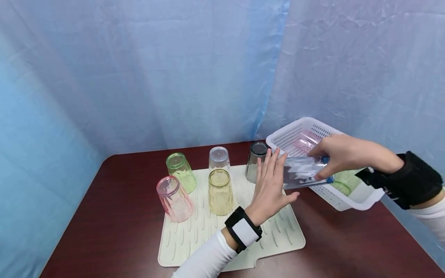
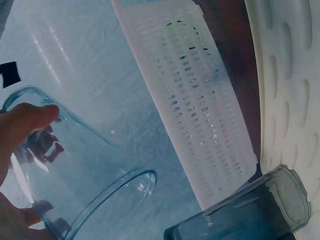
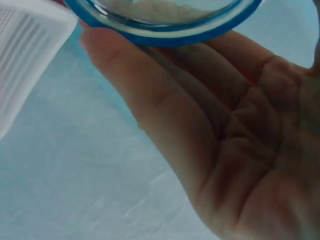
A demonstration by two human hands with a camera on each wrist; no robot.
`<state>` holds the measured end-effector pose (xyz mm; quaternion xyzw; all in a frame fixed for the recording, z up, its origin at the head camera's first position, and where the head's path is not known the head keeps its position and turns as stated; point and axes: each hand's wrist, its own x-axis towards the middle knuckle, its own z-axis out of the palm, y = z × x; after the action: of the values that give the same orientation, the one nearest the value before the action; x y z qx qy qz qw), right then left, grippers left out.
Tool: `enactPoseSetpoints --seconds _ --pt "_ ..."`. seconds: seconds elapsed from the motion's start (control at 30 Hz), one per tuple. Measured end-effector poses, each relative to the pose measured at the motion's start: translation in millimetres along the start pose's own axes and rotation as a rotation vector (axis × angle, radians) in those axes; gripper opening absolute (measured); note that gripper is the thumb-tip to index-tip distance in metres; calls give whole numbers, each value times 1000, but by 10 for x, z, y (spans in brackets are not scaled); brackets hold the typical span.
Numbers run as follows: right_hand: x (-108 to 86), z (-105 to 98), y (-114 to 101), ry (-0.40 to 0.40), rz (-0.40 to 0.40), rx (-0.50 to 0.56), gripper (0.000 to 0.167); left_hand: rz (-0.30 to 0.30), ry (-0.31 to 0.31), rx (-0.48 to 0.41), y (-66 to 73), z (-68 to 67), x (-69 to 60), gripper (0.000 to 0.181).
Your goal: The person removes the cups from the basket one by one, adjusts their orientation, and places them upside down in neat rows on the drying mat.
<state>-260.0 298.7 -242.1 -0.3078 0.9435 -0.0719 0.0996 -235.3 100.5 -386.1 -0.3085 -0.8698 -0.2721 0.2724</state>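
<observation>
Pinching a blue glass (image 1: pixel 297 170), right fingers (image 1: pixel 321 147) hover near straight left fingers (image 1: pixel 279 166), the right wristband's (image 1: pixel 411 181) mark (image 1: pixel 386 190) illegible

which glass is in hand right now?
The blue-tinted glass, nearly sideways in the right hand. The pink, green, clear, yellow and dark grey glasses stand on the mat; others lie in the basket, unheld.

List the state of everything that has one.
Left hand: fingers extended, holding nothing
Right hand: gripping blue-edged glass
Blue-edged glass: held, tilted
Mat: flat on table
Pink glass: standing on mat
Green glass: standing on mat
Clear glass: standing
Yellow glass: standing on mat
Dark glass: standing on mat
Basket: upright, glassware inside
</observation>
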Motion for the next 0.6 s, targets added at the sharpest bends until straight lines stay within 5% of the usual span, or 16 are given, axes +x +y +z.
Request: enactPoseSetpoints --seconds 0.13,0.3,0.6 --pt "51 95 -179 57 -77 -76 26 -17 -5 103 -11 28 -25 111" --pt "108 175 -333 73 -54 -132 30 19 0 218 -21 80 -75 111" --pt "139 314 -453 126 3 -138 36 -16 12 93 -39 184 -193 98"
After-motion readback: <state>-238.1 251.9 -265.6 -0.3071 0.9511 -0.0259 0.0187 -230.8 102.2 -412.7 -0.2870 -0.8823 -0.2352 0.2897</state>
